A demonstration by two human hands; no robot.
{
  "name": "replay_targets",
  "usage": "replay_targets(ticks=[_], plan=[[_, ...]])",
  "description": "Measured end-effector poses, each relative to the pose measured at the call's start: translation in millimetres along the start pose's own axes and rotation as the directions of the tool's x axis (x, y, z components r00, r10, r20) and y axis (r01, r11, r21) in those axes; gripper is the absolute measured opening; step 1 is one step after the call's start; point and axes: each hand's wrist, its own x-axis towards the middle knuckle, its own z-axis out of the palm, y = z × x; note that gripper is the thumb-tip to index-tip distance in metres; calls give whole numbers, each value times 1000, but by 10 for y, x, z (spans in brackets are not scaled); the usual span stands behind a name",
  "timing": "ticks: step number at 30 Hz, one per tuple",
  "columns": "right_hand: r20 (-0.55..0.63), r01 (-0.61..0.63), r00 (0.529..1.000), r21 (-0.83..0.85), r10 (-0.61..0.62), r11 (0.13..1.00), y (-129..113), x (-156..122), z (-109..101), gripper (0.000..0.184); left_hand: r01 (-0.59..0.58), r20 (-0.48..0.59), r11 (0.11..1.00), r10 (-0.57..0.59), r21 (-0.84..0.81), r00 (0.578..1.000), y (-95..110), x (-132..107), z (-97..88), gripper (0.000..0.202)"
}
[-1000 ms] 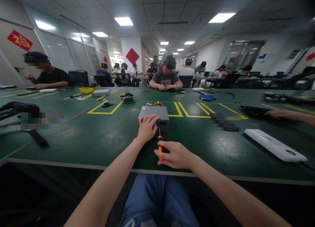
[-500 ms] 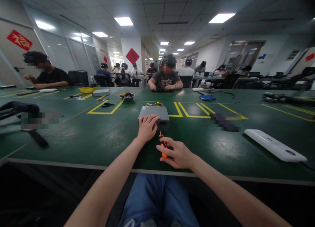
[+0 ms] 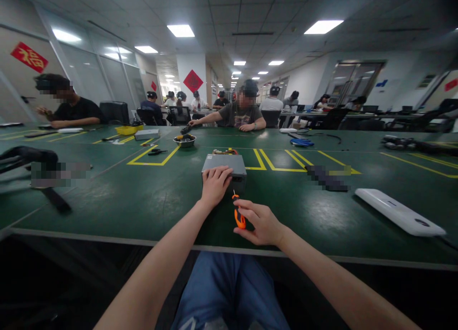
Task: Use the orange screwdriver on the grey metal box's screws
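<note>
A grey metal computer power supply unit (image 3: 222, 163) lies on the green table in front of me. My left hand (image 3: 215, 184) is laid over its near side, fingers bent across the top, holding it. Its black power socket (image 3: 236, 179) shows just right of my fingertips. Between the thumb and fingers of my right hand (image 3: 260, 221) is an orange and black screwdriver (image 3: 239, 218). The screwdriver points away from me, its short shaft towards the near face of the unit. Whether the tip touches a screw I cannot tell.
A metal bowl (image 3: 189, 143) of tools stands beyond, where a co-worker (image 3: 240, 111) reaches with one arm. A white device (image 3: 399, 211) lies at right, near a dark pixelated object (image 3: 326, 178). Yellow tape (image 3: 146, 164) marks the table. A yellow tray (image 3: 129, 130) sits far left.
The screwdriver has tilted slightly, and my right fingers have shifted on its handle. My left hand stays on the unit. The co-worker opposite has stretched an arm to the bowl, lifting a dark tool there.
</note>
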Motion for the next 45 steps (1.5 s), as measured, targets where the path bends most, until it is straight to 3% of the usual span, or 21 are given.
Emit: replay_targets(ticks=[2, 9, 16, 24, 31, 40, 45], plan=[[3, -13, 1000, 5, 13, 1000, -3, 13, -9, 33, 0, -8, 1000, 0, -3, 1000, -6, -1, 8, 26], [192, 65, 979, -7, -62, 998, -27, 75, -76, 35, -3, -17, 1000, 3, 7, 1000, -10, -1, 17, 25], [81, 44, 996, -16, -43, 999, -23, 41, -28, 30, -3, -16, 1000, 3, 3, 1000, -2, -1, 15, 25], [202, 92, 976, -34, -83, 995, -25, 59, -67, 37, 0, -12, 1000, 0, -1, 1000, -5, -1, 20, 26], [103, 66, 993, -26, -63, 997, -27, 38, -15, 27, 4, -12, 1000, -4, 4, 1000, 3, -1, 13, 26], [189, 81, 979, -14, -77, 997, -41, 72, -74, 34, 3, -9, 1000, -3, 3, 1000, -2, -1, 12, 26], [94, 63, 994, -52, -58, 997, -47, 46, -44, 23, 2, -17, 1000, -2, 4, 1000, 3, 0, 9, 26]])
